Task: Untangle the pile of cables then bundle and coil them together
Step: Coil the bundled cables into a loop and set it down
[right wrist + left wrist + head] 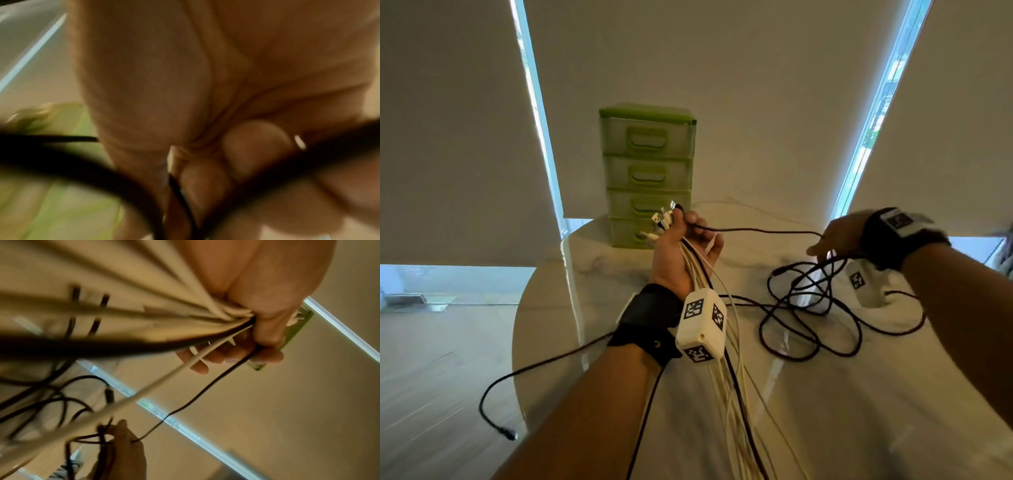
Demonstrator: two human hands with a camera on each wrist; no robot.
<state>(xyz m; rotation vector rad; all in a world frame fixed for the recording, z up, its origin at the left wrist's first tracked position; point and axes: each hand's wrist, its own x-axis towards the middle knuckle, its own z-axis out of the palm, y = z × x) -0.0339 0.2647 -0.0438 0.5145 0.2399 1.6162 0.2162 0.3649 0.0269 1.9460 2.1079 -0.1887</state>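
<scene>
My left hand [685,240] is raised over the table and grips a bundle of white cables [726,370] with a black one among them. Their plug ends [662,219] fan out above the fist, and the strands hang down past my wrist. The left wrist view shows the fingers [265,339] curled round the cables [226,313]. A thin black cable [756,231] runs taut from that fist to my right hand [832,240], which pinches it above a loose tangle of black loops [811,308] on the table. In the right wrist view the fingertips [207,178] close on blurred black strands [267,172].
A green plastic unit with several drawers [647,171] stands at the back of the round white marble table [859,394], close behind my left hand. One black cable end [506,431] hangs over the table's left edge. Roller blinds [705,85] cover the windows behind.
</scene>
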